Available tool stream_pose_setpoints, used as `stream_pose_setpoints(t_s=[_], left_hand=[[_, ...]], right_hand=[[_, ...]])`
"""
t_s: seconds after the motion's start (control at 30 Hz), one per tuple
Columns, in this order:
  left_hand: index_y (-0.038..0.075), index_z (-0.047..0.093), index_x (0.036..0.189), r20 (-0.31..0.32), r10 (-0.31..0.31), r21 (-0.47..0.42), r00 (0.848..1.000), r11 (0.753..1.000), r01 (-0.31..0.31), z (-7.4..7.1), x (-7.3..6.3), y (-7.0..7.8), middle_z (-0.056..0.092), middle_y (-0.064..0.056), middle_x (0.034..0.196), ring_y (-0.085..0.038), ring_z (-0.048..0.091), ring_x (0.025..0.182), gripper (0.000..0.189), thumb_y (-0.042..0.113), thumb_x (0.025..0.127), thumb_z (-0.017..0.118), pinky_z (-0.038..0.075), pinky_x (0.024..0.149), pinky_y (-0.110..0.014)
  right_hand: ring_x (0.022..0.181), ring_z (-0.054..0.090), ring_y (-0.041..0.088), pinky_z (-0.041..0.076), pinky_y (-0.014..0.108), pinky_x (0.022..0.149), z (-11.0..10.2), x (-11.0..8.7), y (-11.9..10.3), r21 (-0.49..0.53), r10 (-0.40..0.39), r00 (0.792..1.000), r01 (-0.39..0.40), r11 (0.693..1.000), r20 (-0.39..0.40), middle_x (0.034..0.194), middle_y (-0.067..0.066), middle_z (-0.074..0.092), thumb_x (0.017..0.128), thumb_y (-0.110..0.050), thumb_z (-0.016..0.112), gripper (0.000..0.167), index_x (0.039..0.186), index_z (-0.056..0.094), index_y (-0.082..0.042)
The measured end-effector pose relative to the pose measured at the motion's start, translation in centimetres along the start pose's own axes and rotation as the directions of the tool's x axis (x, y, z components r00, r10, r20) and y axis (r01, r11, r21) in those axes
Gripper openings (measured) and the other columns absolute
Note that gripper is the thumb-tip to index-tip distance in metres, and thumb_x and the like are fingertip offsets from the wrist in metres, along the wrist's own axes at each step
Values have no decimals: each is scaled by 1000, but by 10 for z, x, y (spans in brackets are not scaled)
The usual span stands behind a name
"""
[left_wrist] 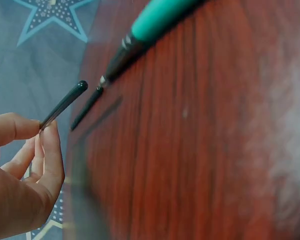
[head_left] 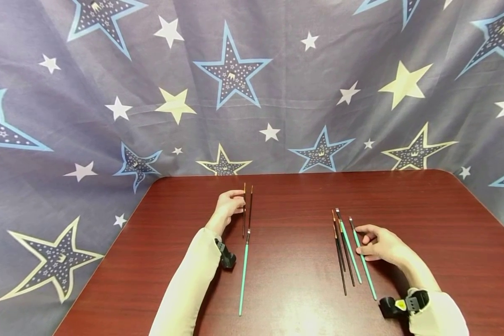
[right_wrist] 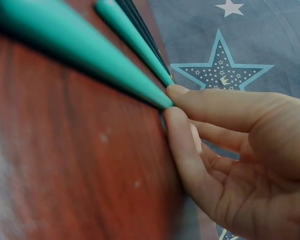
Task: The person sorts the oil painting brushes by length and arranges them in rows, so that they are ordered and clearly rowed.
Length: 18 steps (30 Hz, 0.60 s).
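My left hand (head_left: 229,205) pinches a thin dark-handled paintbrush (left_wrist: 65,104) between thumb and fingertips, its handle end raised over the table in the left wrist view. Just right of it lies a second dark paintbrush (head_left: 250,210), with a teal paintbrush (head_left: 244,275) in line below, bristles pointing away from me. On the right side, my right hand (head_left: 384,243) pinches another teal paintbrush (right_wrist: 85,55) by its handle. Left of that brush lie one more teal paintbrush (head_left: 350,249) and several dark paintbrushes (head_left: 339,256), close together and roughly parallel.
The reddish-brown wooden table (head_left: 294,205) has rounded far corners. Behind it hangs a grey cloth (head_left: 285,84) printed with stars. A black camera sits on each wrist, the left (head_left: 225,256) and the right (head_left: 396,307), close over the tabletop.
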<state>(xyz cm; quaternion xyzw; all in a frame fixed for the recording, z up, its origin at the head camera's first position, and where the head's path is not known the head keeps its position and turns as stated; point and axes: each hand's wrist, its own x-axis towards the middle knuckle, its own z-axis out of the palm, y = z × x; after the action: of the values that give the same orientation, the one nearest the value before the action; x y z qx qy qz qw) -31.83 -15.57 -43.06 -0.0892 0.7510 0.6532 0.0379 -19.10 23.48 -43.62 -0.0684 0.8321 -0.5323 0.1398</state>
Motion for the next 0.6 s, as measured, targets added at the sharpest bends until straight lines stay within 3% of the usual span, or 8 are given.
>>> stream_pose_setpoints(t_s=[0.6], left_hand=[[0,58,119,-62,-22,90,998,996,27,-1,15,-1,61,-21,103,-13,58,59,48,-8,72,52,56,60,-26]], right_hand=[[68,54,13,58,31,61,0,-1,-2,-4,3,1000,-3,1000,-1,84,11,42,75,1,68,61,126,37,14]])
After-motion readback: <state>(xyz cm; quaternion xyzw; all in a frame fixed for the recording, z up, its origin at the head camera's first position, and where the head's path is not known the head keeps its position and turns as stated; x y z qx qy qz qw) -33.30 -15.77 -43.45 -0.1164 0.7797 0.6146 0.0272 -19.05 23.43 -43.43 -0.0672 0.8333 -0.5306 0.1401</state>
